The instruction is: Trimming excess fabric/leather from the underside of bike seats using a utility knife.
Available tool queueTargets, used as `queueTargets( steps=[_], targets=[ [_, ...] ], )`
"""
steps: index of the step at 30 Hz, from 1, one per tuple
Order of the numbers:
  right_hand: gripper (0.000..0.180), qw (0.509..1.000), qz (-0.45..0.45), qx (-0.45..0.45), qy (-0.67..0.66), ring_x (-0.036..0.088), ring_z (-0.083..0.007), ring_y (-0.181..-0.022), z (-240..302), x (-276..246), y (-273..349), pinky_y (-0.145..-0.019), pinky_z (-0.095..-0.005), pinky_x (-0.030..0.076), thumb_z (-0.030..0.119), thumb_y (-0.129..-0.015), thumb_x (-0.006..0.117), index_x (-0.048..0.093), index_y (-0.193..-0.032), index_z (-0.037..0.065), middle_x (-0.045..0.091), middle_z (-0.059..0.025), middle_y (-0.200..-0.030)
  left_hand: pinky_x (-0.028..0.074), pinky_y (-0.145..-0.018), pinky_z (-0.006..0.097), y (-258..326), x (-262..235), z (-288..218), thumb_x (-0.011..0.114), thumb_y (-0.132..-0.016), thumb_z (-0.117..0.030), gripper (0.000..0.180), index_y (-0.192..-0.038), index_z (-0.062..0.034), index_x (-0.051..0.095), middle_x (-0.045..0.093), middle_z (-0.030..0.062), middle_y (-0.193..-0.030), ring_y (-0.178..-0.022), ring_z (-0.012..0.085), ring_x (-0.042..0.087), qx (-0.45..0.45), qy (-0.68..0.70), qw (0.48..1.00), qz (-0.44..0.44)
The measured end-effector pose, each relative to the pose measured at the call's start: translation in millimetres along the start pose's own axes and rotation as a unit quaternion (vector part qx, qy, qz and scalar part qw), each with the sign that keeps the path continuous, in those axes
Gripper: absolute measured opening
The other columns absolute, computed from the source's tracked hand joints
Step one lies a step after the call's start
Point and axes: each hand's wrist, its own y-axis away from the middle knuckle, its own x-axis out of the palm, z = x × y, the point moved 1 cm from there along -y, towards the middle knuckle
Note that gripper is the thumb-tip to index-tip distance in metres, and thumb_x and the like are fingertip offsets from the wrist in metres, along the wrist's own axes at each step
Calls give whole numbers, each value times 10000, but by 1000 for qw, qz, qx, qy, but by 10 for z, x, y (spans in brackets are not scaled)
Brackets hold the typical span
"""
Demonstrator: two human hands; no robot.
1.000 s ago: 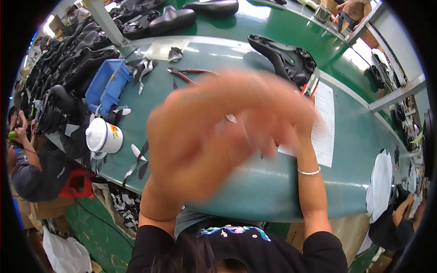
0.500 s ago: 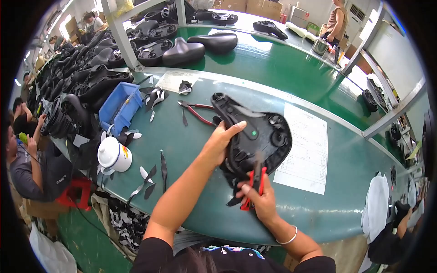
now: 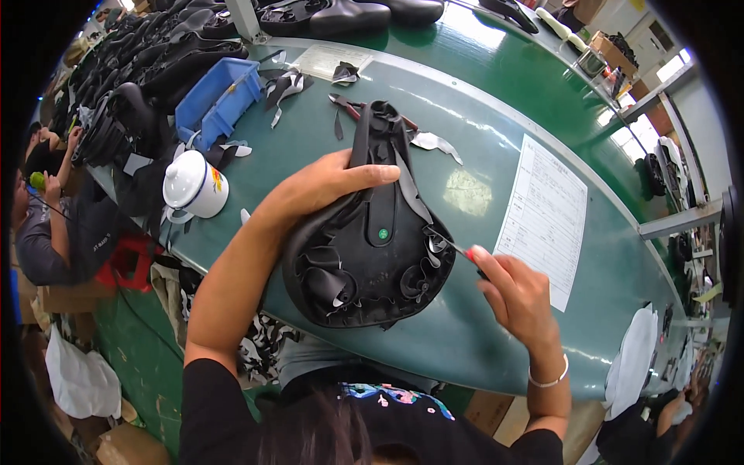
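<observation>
A black bicycle saddle is held underside up over the table, its narrow nose pointing away from me. My left hand grips it at the left of the nose, thumb lying across the underside. Loose flaps of black cover material stick up inside its wide end. My right hand is closed around red-handled pliers, mostly hidden by the fingers. Their metal tip touches the cover edge at the saddle's right side. Beyond the nose lie dark-red-handled cutting pliers, partly hidden by the saddle.
On the left stand a white enamel mug and a blue bin. Cover scraps lie nearby. A printed sheet lies at right. Many saddles are piled at the far left, where a co-worker sits.
The saddle has turned so its nose points straight away, and it has come nearer and lower. My right hand has moved right, taking the pliers from the wide end to the right edge.
</observation>
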Motion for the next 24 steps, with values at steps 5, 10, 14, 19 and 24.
queueTargets(
  steps=[5,10,14,19,24],
  targets=[
    [607,983,137,6,121,482,-246,-528,25,3,14,-459,-369,410,89,-842,569,393,-1408,217,442,-84,-672,498,-654,238,-9,-17,-52,669,-802,-290,388,-1009,30,592,619,64,-877,-715,112,598,23,-74,997,4],
    [659,971,111,210,12,554,-339,-591,613,451,399,-521,-416,460,87,-851,601,315,-1441,157,538,-148,-751,481,-638,251,196,-79,164,654,-779,-286,375,-944,47,603,609,58,-818,-694,112,581,22,-80,990,-115],
    [642,931,88,340,-98,643,-384,-812,1048,431,616,-699,-393,519,52,-852,613,327,-1425,107,629,-234,-1008,481,-656,259,508,17,343,644,-792,-298,402,-979,54,585,607,71,-839,-716,116,575,37,-24,982,-185],
    [648,934,-118,277,-194,649,-250,-994,704,366,523,-759,-311,536,56,-845,665,329,-1399,58,617,-207,-1130,463,-656,242,686,53,463,653,-805,-289,411,-1029,39,549,561,39,-861,-735,102,535,55,46,974,-214],
    [647,946,-96,194,-243,594,-160,-798,502,459,-372,-641,-245,492,16,-793,664,377,-1371,59,603,-117,-1070,454,-712,252,821,80,583,687,-793,-279,469,-1086,37,500,558,55,-910,-794,118,532,80,62,967,-233]
  ],
)
